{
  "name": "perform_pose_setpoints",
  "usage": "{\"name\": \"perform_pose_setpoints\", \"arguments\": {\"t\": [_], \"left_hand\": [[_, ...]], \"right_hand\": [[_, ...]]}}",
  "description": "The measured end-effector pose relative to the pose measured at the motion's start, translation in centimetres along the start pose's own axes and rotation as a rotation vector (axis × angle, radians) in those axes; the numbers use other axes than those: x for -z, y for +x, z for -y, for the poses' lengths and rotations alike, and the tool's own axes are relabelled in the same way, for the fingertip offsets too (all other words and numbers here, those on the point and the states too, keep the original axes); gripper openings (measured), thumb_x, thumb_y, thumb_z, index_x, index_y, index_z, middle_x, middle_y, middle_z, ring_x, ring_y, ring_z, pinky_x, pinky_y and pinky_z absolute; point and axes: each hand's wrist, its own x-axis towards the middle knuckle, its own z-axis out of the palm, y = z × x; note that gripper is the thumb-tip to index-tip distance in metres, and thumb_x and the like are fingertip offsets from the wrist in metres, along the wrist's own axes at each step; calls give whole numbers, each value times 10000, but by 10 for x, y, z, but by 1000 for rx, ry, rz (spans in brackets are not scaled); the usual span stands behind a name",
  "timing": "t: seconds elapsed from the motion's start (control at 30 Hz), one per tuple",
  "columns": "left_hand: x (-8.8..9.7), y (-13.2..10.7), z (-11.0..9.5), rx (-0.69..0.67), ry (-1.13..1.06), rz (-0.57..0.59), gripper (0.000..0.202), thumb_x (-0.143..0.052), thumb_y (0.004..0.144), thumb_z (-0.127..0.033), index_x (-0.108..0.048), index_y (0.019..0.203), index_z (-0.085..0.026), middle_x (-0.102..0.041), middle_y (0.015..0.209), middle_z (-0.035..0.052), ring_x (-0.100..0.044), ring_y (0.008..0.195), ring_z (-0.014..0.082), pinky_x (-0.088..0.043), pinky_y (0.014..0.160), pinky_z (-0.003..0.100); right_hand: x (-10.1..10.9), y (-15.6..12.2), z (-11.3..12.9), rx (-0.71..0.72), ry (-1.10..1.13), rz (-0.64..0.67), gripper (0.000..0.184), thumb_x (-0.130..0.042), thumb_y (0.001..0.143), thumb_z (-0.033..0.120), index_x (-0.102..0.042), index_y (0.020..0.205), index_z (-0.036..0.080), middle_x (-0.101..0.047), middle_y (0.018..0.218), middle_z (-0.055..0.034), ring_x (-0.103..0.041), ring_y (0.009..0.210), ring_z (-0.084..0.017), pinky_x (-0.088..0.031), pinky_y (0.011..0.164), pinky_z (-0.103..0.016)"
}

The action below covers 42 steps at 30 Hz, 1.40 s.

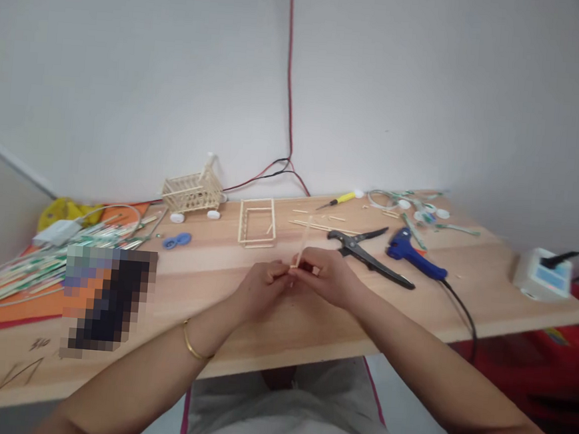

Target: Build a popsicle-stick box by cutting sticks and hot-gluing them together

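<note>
My left hand (pixel 262 287) and my right hand (pixel 329 277) meet over the middle of the table, fingertips pinched together. Between them a thin pale wooden stick (pixel 304 239) points up and away; its lower end is partly covered by my fingers. Just beyond my hands lies a rectangular frame of glued sticks (pixel 256 245). Large black-handled cutters (pixel 369 258) rest to the right of my right hand, beside a blue glue gun (pixel 414 255). Several loose sticks (pixel 326 226) are scattered behind my hands.
A stick-built cart (pixel 191 194) with white wheels stands at the back left. Blue caps (pixel 176 240), a bundle of sticks on an orange sheet (pixel 39 271), a yellow-handled tool (pixel 344 198), and a white power box (pixel 543 274) surround the work area. A cable trails from the glue gun over the front edge.
</note>
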Motion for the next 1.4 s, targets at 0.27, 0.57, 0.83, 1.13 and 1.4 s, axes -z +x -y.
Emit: {"name": "perform_pose_setpoints", "arguments": {"t": [0.27, 0.57, 0.83, 1.13, 1.4], "left_hand": [[6, -1, 0, -11, 53, 41, 295, -445, 862, -312, -657, 717, -168, -645, 704, 11, -568, 749, 142, -407, 770, 243], [6, -2, -3, -7, 159, 54, 235, -447, 856, -245, -678, 840, -207, -677, 743, -6, -593, 775, 147, -362, 908, 310], [28, -6, -14, -14, 301, 105, 187, -550, 783, -249, -681, 900, -187, -698, 922, 59, -619, 893, 205, -437, 822, 291], [75, -28, -28, 112, 172, -232, 233, -529, 798, -236, -682, 966, -182, -698, 996, 57, -630, 921, 183, -470, 844, 309], [15, -5, -12, 113, -117, -55, 233, -532, 760, -205, -703, 918, -209, -708, 961, -7, -631, 895, 177, -473, 811, 277]], "right_hand": [[-4, -3, -4, 56, -78, 34, 138, -547, 853, 281, -608, 786, 178, -601, 704, -25, -538, 637, -132, -380, 578, -240], [-8, -4, -6, 76, -116, 0, 157, -514, 870, 305, -598, 795, 196, -622, 710, -38, -560, 621, -146, -402, 562, -253], [-11, -6, -8, 76, -66, -13, 145, -517, 865, 303, -600, 814, 196, -626, 721, -34, -561, 625, -142, -413, 574, -251], [-8, 1, 0, 42, 4, -21, 193, -517, 865, 344, -610, 815, 183, -621, 721, -29, -543, 635, -133, -399, 597, -247], [2, 5, 0, 80, -25, 23, 153, -521, 860, 291, -604, 797, 179, -612, 745, -29, -538, 678, -132, -384, 630, -238]]}}
